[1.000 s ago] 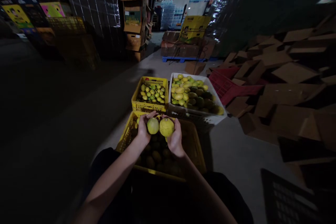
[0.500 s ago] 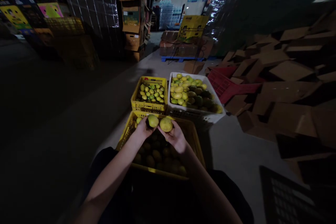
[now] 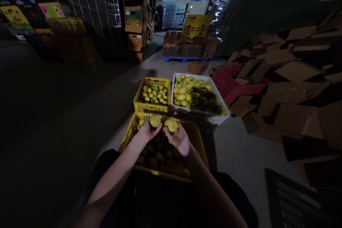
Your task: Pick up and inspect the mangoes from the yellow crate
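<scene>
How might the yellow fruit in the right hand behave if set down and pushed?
The yellow fruit would probably roll, being rounded, though its oval outline might cause wobbling. It looks firm, unsagging in the right hand.

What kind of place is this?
Probably a produce warehouse or packing area: a white crate full of yellow-green fruit, stacked cartons, and a blue pallet under boxes.

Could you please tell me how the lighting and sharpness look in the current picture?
Head view: dim overall, with the near yellow crate's lower fruit in shadow; bright glare streaks on the plastic wrap; both held fruits fairly well lit; the cardboard boxes at the right look stretched and soft towards the edge.
</scene>
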The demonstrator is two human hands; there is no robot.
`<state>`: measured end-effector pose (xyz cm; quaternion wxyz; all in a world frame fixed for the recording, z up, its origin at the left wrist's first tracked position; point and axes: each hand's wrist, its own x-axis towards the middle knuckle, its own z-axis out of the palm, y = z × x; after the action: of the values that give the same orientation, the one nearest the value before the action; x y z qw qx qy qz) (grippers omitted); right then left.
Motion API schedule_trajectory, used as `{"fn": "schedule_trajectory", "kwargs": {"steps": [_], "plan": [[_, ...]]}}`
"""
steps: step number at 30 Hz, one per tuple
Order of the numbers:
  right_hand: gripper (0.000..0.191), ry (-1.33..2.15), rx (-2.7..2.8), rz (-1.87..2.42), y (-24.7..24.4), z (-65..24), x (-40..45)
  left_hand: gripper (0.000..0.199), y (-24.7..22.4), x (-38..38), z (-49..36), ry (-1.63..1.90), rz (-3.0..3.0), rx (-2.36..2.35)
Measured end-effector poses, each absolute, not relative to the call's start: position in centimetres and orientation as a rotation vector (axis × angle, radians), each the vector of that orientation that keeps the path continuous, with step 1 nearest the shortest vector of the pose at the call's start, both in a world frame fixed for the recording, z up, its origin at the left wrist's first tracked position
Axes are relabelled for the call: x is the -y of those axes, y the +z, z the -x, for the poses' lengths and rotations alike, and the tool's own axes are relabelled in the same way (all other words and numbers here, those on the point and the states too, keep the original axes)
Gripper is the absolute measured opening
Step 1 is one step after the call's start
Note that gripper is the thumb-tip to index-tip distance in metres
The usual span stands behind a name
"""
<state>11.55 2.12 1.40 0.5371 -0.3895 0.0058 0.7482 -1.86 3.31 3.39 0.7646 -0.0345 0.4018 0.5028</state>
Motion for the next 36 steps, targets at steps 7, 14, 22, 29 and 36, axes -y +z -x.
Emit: {"fn": "schedule_trajectory", "kwargs": {"steps": [7,14,22,29,36], "plan": [[0.037,1.828,0.13,0.993,1.4,-11.4,-2.0,0.032,3.5,-3.1,1.7,1.085,0.029,-0.79],[0.033,1.857,0.166,0.944,1.1,-11.6,-2.2,0.031,3.2,-3.3,1.7,1.122,0.012,-0.785],[0.059,0.877,0.651,1.088,1.1,-11.8,-1.9,0.055,3.2,-3.4,2.6,1.737,-0.654,-1.079],[0.055,0.553,1.016,1.083,1.3,-11.6,-1.2,0.048,5.8,-1.8,3.0,1.788,-0.924,-1.041],[0.051,0.627,1.0,1.003,1.6,-11.2,-0.9,0.045,6.1,-1.2,2.7,1.715,-0.948,-0.988]]}}
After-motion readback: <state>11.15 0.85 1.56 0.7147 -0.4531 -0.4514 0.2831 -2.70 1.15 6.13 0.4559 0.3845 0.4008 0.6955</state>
